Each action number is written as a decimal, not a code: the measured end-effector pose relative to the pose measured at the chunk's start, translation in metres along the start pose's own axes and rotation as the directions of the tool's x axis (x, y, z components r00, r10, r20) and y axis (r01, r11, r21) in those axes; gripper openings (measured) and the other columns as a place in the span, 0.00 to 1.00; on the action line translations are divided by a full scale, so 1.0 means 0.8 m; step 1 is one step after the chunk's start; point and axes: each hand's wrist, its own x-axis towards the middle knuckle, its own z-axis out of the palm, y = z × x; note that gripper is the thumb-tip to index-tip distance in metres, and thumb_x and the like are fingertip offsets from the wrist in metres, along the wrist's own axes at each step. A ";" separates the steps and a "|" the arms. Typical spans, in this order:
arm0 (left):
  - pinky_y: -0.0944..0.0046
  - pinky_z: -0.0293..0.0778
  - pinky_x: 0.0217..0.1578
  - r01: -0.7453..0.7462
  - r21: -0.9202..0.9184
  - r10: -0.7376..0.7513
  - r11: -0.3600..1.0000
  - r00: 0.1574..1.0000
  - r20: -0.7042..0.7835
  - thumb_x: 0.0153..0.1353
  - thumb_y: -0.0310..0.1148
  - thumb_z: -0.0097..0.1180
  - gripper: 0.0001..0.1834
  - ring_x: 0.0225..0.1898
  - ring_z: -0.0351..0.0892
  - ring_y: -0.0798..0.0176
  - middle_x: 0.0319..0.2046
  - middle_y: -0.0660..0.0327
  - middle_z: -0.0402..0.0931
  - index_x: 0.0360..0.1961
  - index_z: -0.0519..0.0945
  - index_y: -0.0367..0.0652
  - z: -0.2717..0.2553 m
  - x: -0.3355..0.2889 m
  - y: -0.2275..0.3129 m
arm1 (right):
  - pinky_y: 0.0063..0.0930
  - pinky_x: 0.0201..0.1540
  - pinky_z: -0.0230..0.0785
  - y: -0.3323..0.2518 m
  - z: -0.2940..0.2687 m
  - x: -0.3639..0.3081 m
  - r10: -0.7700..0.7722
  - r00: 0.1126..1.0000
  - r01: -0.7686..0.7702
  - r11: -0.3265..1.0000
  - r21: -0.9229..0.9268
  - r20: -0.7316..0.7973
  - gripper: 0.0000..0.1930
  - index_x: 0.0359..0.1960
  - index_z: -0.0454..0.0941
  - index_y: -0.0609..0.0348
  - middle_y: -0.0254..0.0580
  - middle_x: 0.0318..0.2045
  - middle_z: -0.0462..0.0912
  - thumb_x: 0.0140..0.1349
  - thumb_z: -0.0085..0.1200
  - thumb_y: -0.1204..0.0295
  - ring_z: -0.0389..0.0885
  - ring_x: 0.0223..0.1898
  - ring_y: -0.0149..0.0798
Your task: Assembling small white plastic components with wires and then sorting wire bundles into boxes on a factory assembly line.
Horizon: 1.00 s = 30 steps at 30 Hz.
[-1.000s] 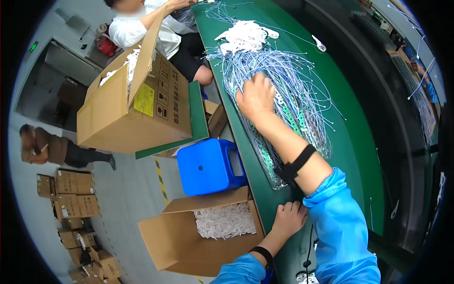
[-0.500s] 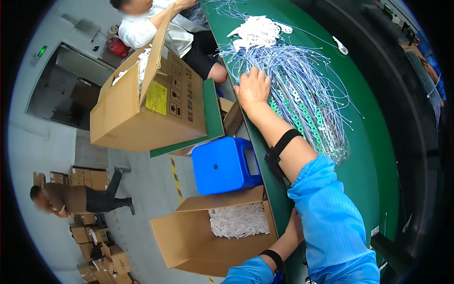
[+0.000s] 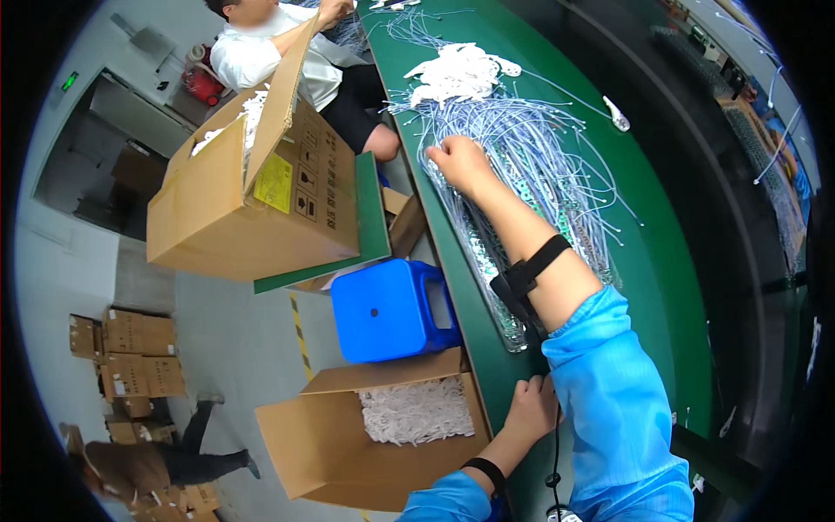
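Toward the far left part of the bench, my right hand [image 3: 461, 163] has its fingers curled closed at the end of a cable bundle [image 3: 484, 274]. This bundle, with green pieces inside clear plastic, lies along the bench's left edge, partly under my forearm. Beside it spreads a large pile of thin blue-white cables [image 3: 544, 143]. My left hand [image 3: 532, 407] is closed near the bench edge, below the bundle's near end; what it holds, if anything, is hidden. A heap of white plastic pieces [image 3: 461, 74] lies beyond the cables.
Left of the green bench [image 3: 652, 287] are an open carton [image 3: 322, 452] with white pieces, a blue stool [image 3: 383, 313] and a tall carton [image 3: 252, 209] on a green board. One person sits at the far end; another is on the floor area at lower left.
My right hand has closed, and a cable bundle now lies farther left, along the bench edge. My left hand shows more fully. The person at left has moved lower in view.
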 end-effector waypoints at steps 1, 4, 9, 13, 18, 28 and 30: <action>0.59 0.61 0.31 -0.078 0.295 0.055 0.952 0.995 0.086 0.48 0.41 0.58 0.13 0.36 0.68 0.60 0.36 0.63 0.71 0.31 0.77 0.44 -0.036 0.019 0.022 | 0.40 0.41 0.69 0.019 -0.011 0.012 0.026 0.996 -0.038 0.989 0.143 0.080 0.16 0.29 0.81 0.58 0.45 0.28 0.80 0.59 0.52 0.57 0.78 0.34 0.44; 0.61 0.60 0.29 -0.063 0.347 0.084 0.936 0.995 -0.046 0.46 0.42 0.60 0.14 0.32 0.68 0.63 0.31 0.65 0.67 0.33 0.76 0.49 -0.040 0.025 0.030 | 0.25 0.29 0.70 0.031 -0.047 0.012 0.090 0.973 -0.180 0.869 0.462 0.211 0.14 0.27 0.76 0.65 0.38 0.22 0.79 0.66 0.46 0.66 0.76 0.23 0.28; 0.60 0.59 0.29 -0.069 0.338 0.125 0.939 0.982 -0.145 0.44 0.40 0.61 0.12 0.30 0.66 0.62 0.27 0.65 0.64 0.31 0.77 0.52 -0.032 0.021 0.030 | 0.28 0.29 0.71 0.060 -0.066 0.008 0.023 0.966 -0.031 0.999 0.028 0.256 0.11 0.28 0.76 0.66 0.42 0.22 0.80 0.63 0.45 0.71 0.77 0.22 0.32; 0.60 0.60 0.29 -0.058 0.326 0.093 0.943 0.991 -0.094 0.45 0.40 0.61 0.14 0.31 0.67 0.63 0.30 0.66 0.66 0.34 0.76 0.52 -0.034 0.021 0.031 | 0.36 0.41 0.73 0.043 -0.047 -0.005 0.179 0.932 -0.140 0.980 -0.144 0.314 0.13 0.35 0.78 0.70 0.55 0.31 0.82 0.57 0.48 0.70 0.83 0.33 0.45; 0.61 0.61 0.30 -0.059 0.314 0.071 0.948 0.997 -0.027 0.46 0.41 0.60 0.12 0.35 0.68 0.63 0.33 0.66 0.69 0.32 0.78 0.50 -0.047 0.020 0.031 | 0.40 0.53 0.68 -0.029 -0.042 -0.040 0.329 0.901 -0.227 0.913 -0.338 0.284 0.25 0.43 0.79 0.65 0.60 0.46 0.78 0.54 0.59 0.53 0.77 0.50 0.52; 0.60 0.60 0.30 0.165 -0.853 -0.309 0.495 0.951 0.005 0.49 0.40 0.57 0.08 0.34 0.67 0.62 0.32 0.65 0.68 0.25 0.78 0.49 0.081 -0.012 -0.034 | 0.41 0.54 0.68 -0.021 -0.023 -0.028 0.416 0.880 -0.331 0.883 -0.332 0.229 0.17 0.45 0.80 0.62 0.57 0.48 0.78 0.59 0.51 0.65 0.78 0.50 0.50; 0.60 0.60 0.30 0.043 -0.189 -0.068 0.981 0.989 -0.129 0.49 0.40 0.57 0.08 0.33 0.67 0.62 0.30 0.65 0.67 0.27 0.77 0.49 -0.004 0.011 0.008 | 0.38 0.53 0.68 -0.002 -0.030 -0.023 0.312 0.922 -0.277 0.945 -0.172 0.231 0.21 0.45 0.78 0.67 0.59 0.46 0.79 0.58 0.54 0.60 0.78 0.50 0.52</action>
